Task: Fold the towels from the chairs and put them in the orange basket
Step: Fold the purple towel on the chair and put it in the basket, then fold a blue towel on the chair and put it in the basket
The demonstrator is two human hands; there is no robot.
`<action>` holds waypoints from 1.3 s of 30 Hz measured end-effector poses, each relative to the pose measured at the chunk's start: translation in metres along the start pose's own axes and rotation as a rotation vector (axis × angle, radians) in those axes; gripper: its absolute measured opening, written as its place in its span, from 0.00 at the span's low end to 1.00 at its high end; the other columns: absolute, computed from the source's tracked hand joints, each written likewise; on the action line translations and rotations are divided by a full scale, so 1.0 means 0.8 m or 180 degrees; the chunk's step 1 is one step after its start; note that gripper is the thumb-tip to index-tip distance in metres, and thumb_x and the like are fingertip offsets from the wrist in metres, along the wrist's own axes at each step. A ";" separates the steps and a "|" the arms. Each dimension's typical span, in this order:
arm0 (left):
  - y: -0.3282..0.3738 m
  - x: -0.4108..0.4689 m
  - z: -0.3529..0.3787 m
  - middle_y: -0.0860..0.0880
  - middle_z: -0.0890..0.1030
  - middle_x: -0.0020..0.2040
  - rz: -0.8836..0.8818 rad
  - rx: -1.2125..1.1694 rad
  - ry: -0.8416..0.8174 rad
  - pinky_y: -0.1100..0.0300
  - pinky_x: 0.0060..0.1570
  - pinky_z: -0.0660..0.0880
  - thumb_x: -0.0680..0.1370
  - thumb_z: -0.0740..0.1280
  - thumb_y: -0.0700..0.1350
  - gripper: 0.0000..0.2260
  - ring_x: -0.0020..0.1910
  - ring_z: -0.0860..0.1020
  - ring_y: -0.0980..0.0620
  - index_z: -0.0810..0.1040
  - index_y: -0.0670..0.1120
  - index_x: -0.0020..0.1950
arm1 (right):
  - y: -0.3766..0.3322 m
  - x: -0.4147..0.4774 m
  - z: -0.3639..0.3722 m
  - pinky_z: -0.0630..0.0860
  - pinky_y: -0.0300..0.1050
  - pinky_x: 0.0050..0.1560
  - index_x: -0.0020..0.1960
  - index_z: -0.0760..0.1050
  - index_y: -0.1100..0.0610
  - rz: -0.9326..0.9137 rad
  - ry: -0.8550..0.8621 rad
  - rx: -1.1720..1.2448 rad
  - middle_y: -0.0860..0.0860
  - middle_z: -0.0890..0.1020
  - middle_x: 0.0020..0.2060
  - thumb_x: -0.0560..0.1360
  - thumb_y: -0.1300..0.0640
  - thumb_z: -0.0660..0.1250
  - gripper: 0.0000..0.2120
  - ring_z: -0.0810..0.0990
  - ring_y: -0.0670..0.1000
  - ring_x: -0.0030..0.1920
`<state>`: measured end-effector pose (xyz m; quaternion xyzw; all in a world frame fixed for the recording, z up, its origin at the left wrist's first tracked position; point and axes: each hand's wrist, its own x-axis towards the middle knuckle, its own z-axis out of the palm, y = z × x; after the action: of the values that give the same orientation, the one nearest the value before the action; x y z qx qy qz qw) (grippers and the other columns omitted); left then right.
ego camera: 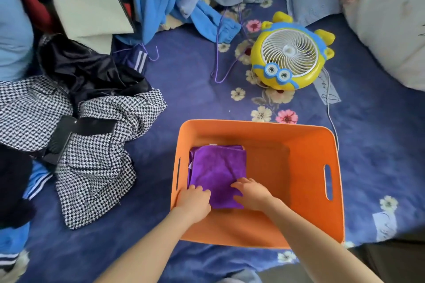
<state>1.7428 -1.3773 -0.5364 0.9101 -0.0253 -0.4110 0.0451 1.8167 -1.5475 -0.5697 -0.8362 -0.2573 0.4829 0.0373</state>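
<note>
Both bare forearms reach forward and converge. The left hand lies palm down, fingers curled, at the near left corner of the towel; the right hand presses flat, fingers spread, on its near right edge.

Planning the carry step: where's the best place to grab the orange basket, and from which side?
Probably by the two slot handles cut into the short walls of the orange basket: one in the left wall, one in the right wall. Come in from outside, one hand per side. The walls are tall, smooth and flare outward, so the slots look like the surest hold. The left hand and right hand rest on the purple towel inside.
</note>
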 end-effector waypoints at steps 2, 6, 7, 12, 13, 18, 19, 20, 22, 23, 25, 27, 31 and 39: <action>-0.001 -0.011 -0.009 0.43 0.75 0.60 0.0110 -0.0106 0.0116 0.50 0.55 0.68 0.79 0.55 0.46 0.13 0.60 0.71 0.42 0.72 0.43 0.60 | 0.000 -0.011 -0.007 0.65 0.51 0.68 0.71 0.65 0.51 0.0054 0.0132 0.0055 0.53 0.67 0.68 0.77 0.51 0.59 0.22 0.65 0.57 0.68; -0.004 -0.037 -0.019 0.45 0.75 0.60 0.0232 -0.0384 0.0451 0.50 0.55 0.69 0.79 0.54 0.46 0.15 0.59 0.71 0.45 0.73 0.44 0.61 | 0.000 -0.048 -0.023 0.67 0.50 0.67 0.68 0.68 0.50 0.0236 0.0334 -0.0109 0.54 0.70 0.65 0.76 0.51 0.61 0.21 0.66 0.57 0.68; -0.004 -0.048 -0.018 0.46 0.75 0.60 0.0259 -0.0441 0.0445 0.51 0.55 0.70 0.79 0.54 0.45 0.15 0.59 0.72 0.45 0.73 0.44 0.61 | 0.000 -0.062 -0.023 0.67 0.49 0.66 0.68 0.68 0.50 0.0256 0.0298 -0.0137 0.54 0.70 0.65 0.76 0.51 0.61 0.21 0.66 0.57 0.68; -0.010 -0.104 -0.035 0.48 0.75 0.60 0.0290 -0.0780 0.0764 0.54 0.54 0.72 0.80 0.54 0.45 0.14 0.58 0.73 0.49 0.74 0.45 0.62 | -0.023 -0.146 -0.036 0.69 0.49 0.63 0.68 0.68 0.51 0.0521 0.0588 -0.0344 0.55 0.71 0.64 0.76 0.53 0.60 0.20 0.67 0.57 0.67; -0.011 -0.151 -0.052 0.48 0.75 0.60 0.0487 -0.0646 0.1099 0.55 0.54 0.72 0.80 0.55 0.45 0.14 0.58 0.73 0.49 0.74 0.46 0.62 | -0.052 -0.202 -0.036 0.69 0.49 0.63 0.68 0.68 0.51 0.0587 0.0969 -0.0427 0.54 0.71 0.65 0.76 0.53 0.60 0.20 0.67 0.57 0.67; -0.010 -0.151 -0.067 0.51 0.74 0.63 0.0421 -0.0972 0.1300 0.56 0.56 0.70 0.80 0.56 0.47 0.14 0.61 0.72 0.51 0.73 0.48 0.64 | -0.055 -0.222 -0.057 0.68 0.50 0.66 0.71 0.65 0.51 0.0588 0.1142 -0.0399 0.53 0.69 0.68 0.77 0.53 0.61 0.23 0.65 0.56 0.69; -0.015 -0.160 -0.073 0.51 0.74 0.64 0.0478 -0.0883 0.1434 0.56 0.57 0.70 0.80 0.56 0.47 0.15 0.62 0.71 0.51 0.73 0.48 0.64 | -0.066 -0.238 -0.058 0.68 0.50 0.66 0.71 0.65 0.50 0.0603 0.1333 -0.0390 0.52 0.69 0.68 0.77 0.53 0.61 0.23 0.65 0.56 0.69; -0.020 -0.172 -0.083 0.51 0.73 0.64 0.0505 -0.0868 0.1557 0.56 0.58 0.69 0.80 0.56 0.47 0.15 0.63 0.71 0.50 0.73 0.48 0.65 | -0.072 -0.253 -0.059 0.68 0.49 0.66 0.71 0.65 0.49 0.0643 0.1584 -0.0356 0.51 0.69 0.68 0.77 0.53 0.61 0.22 0.66 0.55 0.69; -0.024 -0.190 -0.109 0.51 0.74 0.64 0.0583 -0.0871 0.1778 0.56 0.57 0.69 0.80 0.56 0.48 0.15 0.62 0.73 0.49 0.73 0.49 0.65 | -0.077 -0.280 -0.063 0.67 0.47 0.65 0.71 0.65 0.48 0.0690 0.1896 -0.0333 0.50 0.70 0.67 0.78 0.54 0.61 0.22 0.66 0.54 0.68; -0.027 -0.196 -0.118 0.51 0.75 0.64 0.0634 -0.0866 0.1883 0.55 0.57 0.70 0.79 0.57 0.48 0.15 0.62 0.73 0.48 0.73 0.49 0.65 | -0.077 -0.293 -0.062 0.67 0.47 0.64 0.71 0.65 0.48 0.0728 0.2008 -0.0376 0.50 0.70 0.67 0.78 0.54 0.60 0.22 0.67 0.54 0.68; -0.030 -0.209 -0.130 0.50 0.76 0.62 0.0690 -0.0908 0.2011 0.55 0.57 0.71 0.79 0.58 0.47 0.14 0.61 0.74 0.48 0.74 0.49 0.63 | -0.076 -0.318 -0.056 0.68 0.46 0.62 0.71 0.65 0.48 0.0829 0.2129 -0.0416 0.50 0.71 0.65 0.77 0.53 0.60 0.22 0.66 0.53 0.67; -0.031 -0.222 -0.139 0.49 0.76 0.62 0.0751 -0.0921 0.2122 0.55 0.57 0.72 0.78 0.59 0.46 0.14 0.60 0.74 0.48 0.75 0.48 0.62 | -0.071 -0.341 -0.047 0.70 0.46 0.59 0.70 0.65 0.47 0.0955 0.2201 -0.0387 0.49 0.71 0.65 0.76 0.53 0.60 0.22 0.66 0.52 0.67; -0.020 -0.240 -0.155 0.49 0.76 0.62 0.0998 -0.0817 0.2298 0.58 0.58 0.69 0.78 0.59 0.45 0.14 0.62 0.73 0.50 0.75 0.47 0.63 | -0.062 -0.383 -0.035 0.72 0.46 0.56 0.71 0.64 0.47 0.1171 0.2434 -0.0292 0.48 0.71 0.65 0.77 0.51 0.61 0.23 0.67 0.51 0.66; 0.088 -0.260 -0.192 0.49 0.77 0.60 0.1755 -0.0593 0.2401 0.59 0.57 0.70 0.78 0.60 0.45 0.13 0.59 0.75 0.51 0.76 0.46 0.61 | -0.021 -0.487 0.020 0.70 0.46 0.62 0.71 0.65 0.49 0.1632 0.2938 0.0081 0.49 0.70 0.66 0.77 0.51 0.62 0.23 0.66 0.51 0.67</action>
<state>1.7203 -1.4202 -0.2728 0.9473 -0.2108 -0.0251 0.2400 1.6408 -1.7175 -0.2662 -0.9974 0.0046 0.0612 0.0375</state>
